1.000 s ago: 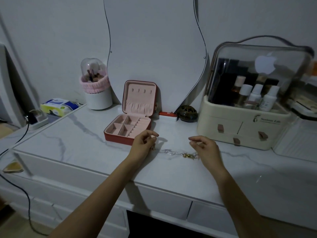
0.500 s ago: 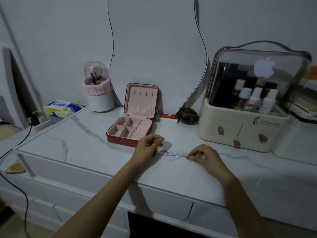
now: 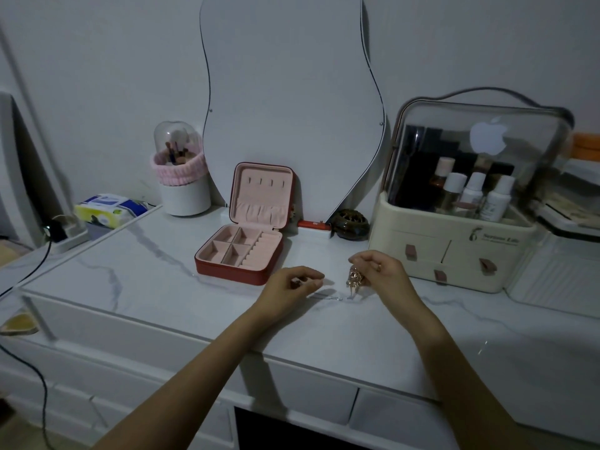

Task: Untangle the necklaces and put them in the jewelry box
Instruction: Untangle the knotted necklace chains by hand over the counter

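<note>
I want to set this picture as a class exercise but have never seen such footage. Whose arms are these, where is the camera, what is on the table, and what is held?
No machine here: the arms belong to a person wearing a camera on the head, looking forward and down. On the marble table stands an open jewelry box, with a makeup case to the right. The right hand lifts a gold necklace. The left hand pinches something small, likely a thin silver chain lying between the hands.

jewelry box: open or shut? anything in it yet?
Open. The jewelry box has its lid standing upright, and the pink compartments look empty. The necklaces are still outside, held in the right hand.
</note>
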